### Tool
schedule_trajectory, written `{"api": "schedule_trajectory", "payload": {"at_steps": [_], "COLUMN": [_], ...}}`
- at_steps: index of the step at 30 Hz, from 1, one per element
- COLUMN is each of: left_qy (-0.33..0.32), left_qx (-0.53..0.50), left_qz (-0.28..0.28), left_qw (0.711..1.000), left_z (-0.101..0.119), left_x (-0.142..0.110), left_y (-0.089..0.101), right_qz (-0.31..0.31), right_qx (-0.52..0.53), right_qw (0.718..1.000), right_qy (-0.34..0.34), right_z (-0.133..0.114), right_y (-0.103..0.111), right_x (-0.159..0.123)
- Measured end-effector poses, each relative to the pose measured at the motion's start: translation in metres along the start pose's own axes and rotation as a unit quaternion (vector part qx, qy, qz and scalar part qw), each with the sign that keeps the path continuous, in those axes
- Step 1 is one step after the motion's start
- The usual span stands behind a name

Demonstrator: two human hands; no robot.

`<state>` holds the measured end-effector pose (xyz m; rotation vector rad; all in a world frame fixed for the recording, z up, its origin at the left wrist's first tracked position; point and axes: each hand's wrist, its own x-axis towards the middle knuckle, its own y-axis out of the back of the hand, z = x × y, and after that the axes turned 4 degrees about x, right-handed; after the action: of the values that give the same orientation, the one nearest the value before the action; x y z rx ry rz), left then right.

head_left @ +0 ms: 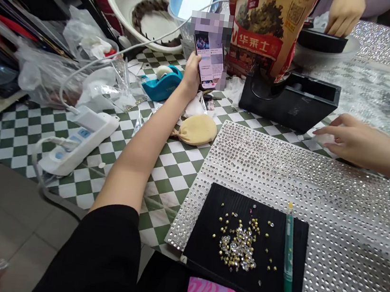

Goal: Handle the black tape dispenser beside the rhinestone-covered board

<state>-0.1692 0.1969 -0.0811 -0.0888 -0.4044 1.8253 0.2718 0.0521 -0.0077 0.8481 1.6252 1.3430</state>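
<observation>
My left hand (190, 77) is closed around a phone (211, 62) with a lit screen, held upright over the table. On the right, my right hand (350, 137) hovers low over the far edge of a rhinestone-studded sheet (258, 159), fingers apart and slightly curled. Some whitish clear material lies by its fingertips; whether they touch it I cannot tell. Nearest to that hand is a black tape dispenser (287, 100). In front of me a black tray (201, 233) lies on the sheet, bearing loose rhinestones (239, 247) and a green pen-like tool (288, 254).
A blue tape dispenser (163, 84) and a beige pouch (197, 129) lie near my left arm. Further left are a white power strip (79, 140) with cables and plastic bags (98, 85). A large printed bag (264, 26) stands behind; another person's hand (345, 15) is at the far right.
</observation>
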Motion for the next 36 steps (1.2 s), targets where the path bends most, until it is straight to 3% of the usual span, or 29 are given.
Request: {"api": "schedule_trajectory", "payload": {"at_steps": [7,11,30,36], "left_qy": [0.027,0.005,-0.019,-0.008], "left_qx": [-0.025,-0.039,0.010,0.039], "left_qz": [0.019,-0.018,-0.016,0.013], "left_qw": [0.999,0.999,1.000,0.999], "left_z": [0.007,0.010,-0.007,-0.008], "left_x": [-0.005,-0.011,0.006,0.006], "left_y": [-0.003,-0.004,0.006,0.004], "right_qz": [-0.065,-0.106,-0.110,-0.121], "right_qx": [0.018,0.012,-0.008,-0.008], "right_qw": [0.998,0.994,0.994,0.992], "right_qy": [0.005,-0.016,-0.019,-0.021], "right_z": [-0.013,-0.009,-0.025,-0.031], "right_y": [0.007,0.011,0.010,0.014], "right_x": [0.004,0.004,0.003,0.004]}}
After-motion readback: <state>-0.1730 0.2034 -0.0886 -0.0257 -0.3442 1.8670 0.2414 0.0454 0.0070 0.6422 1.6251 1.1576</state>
